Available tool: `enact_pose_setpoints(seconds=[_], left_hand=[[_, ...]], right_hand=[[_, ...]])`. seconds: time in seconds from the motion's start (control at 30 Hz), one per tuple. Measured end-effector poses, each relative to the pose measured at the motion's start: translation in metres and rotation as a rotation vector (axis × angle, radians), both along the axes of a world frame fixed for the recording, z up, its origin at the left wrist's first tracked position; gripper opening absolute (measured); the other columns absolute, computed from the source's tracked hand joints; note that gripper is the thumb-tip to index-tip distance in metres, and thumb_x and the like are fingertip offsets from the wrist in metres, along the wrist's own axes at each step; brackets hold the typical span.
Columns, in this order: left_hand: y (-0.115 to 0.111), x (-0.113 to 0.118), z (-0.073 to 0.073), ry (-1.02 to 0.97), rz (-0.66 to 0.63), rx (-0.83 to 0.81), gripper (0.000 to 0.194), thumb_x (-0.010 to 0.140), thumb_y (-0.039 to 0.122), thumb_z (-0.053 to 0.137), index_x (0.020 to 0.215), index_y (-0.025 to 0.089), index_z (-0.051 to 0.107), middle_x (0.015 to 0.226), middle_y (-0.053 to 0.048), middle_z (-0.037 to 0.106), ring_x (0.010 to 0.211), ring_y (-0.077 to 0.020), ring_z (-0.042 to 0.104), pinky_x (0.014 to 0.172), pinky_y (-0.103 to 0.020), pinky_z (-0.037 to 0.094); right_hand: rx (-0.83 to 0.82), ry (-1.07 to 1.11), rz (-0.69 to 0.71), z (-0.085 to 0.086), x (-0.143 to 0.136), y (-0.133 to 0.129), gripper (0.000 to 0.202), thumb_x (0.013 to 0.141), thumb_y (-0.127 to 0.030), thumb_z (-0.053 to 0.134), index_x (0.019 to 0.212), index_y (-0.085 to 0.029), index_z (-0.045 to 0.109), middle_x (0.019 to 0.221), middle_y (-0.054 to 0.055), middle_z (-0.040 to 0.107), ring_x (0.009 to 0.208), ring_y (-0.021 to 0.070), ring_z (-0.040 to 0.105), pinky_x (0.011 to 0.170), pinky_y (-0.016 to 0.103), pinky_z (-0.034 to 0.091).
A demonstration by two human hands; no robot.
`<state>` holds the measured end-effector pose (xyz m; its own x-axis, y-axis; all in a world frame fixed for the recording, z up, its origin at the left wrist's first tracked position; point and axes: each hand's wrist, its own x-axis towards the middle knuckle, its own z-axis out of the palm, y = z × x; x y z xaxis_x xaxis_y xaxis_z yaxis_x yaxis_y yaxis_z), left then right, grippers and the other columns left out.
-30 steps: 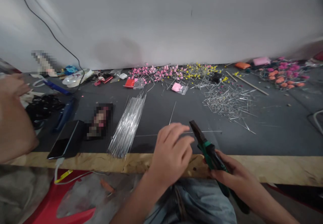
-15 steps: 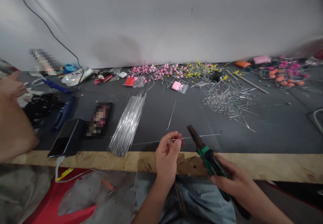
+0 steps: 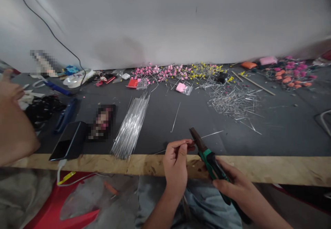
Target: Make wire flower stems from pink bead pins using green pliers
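Observation:
My left hand [image 3: 178,160] pinches a thin metal wire [image 3: 212,134] between thumb and fingers above the table's front edge. The wire sticks out to the right and a fainter end runs left. My right hand [image 3: 232,180] is wrapped round green-and-black pliers [image 3: 210,158], whose dark jaws cross the wire just right of my left fingertips. Whether the jaws grip the wire, I cannot tell. Beyond my left hand lies a single short wire [image 3: 176,117] with a small bend at its near end. To the left is a bundle of straight wires [image 3: 131,125].
A pile of short wires [image 3: 234,101] lies at the right. Pink-tipped stems [image 3: 160,72], yellow-tipped stems [image 3: 207,71] and orange and magenta ones [image 3: 292,74] line the wall. A phone [image 3: 68,141] and blue stapler-like tool [image 3: 65,115] lie left, near another person's arm [image 3: 15,125].
My left hand has moved right along with the wire. The pliers have shifted slightly left, so their jaws now cross the wire close to my left fingertips.

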<state>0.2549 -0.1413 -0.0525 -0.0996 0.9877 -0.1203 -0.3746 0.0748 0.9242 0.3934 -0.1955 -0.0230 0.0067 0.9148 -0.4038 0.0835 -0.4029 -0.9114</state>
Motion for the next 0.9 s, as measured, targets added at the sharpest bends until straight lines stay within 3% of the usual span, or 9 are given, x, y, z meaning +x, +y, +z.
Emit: enact_pose_setpoints(seconds=[0.37, 0.63, 0.9], left_hand=[[-0.0014, 0.0038, 0.0023, -0.049, 0.037, -0.004, 0.009, 0.081, 0.024, 0.055, 0.085, 0.016, 0.058, 0.087, -0.003, 0.066, 0.082, -0.0147, 0.064, 0.077, -0.033, 0.053], [-0.0017, 0.0041, 0.0028, -0.061, 0.040, -0.013, 0.009, 0.082, 0.024, 0.055, 0.084, 0.016, 0.058, 0.086, -0.004, 0.066, 0.081, -0.0142, 0.064, 0.076, -0.032, 0.054], [-0.0031, 0.0043, 0.0009, -0.116, 0.050, -0.020, 0.009, 0.082, 0.025, 0.054, 0.085, 0.017, 0.056, 0.088, -0.004, 0.066, 0.084, -0.0158, 0.064, 0.072, -0.032, 0.055]], right_hand=[[-0.012, -0.063, 0.053, 0.0058, -0.0055, 0.0027, 0.037, 0.063, -0.022, 0.052, 0.098, -0.016, 0.063, 0.087, 0.006, 0.067, 0.081, 0.0220, 0.061, 0.075, 0.030, 0.049], [-0.018, -0.086, 0.116, 0.0033, -0.0053, 0.0020, 0.043, 0.064, -0.016, 0.048, 0.105, -0.016, 0.061, 0.091, 0.005, 0.066, 0.087, 0.0224, 0.060, 0.080, 0.032, 0.047], [0.008, -0.064, 0.091, 0.0086, -0.0058, 0.0025, 0.044, 0.065, -0.018, 0.051, 0.107, -0.017, 0.062, 0.097, 0.007, 0.067, 0.088, 0.0231, 0.061, 0.083, 0.034, 0.047]])
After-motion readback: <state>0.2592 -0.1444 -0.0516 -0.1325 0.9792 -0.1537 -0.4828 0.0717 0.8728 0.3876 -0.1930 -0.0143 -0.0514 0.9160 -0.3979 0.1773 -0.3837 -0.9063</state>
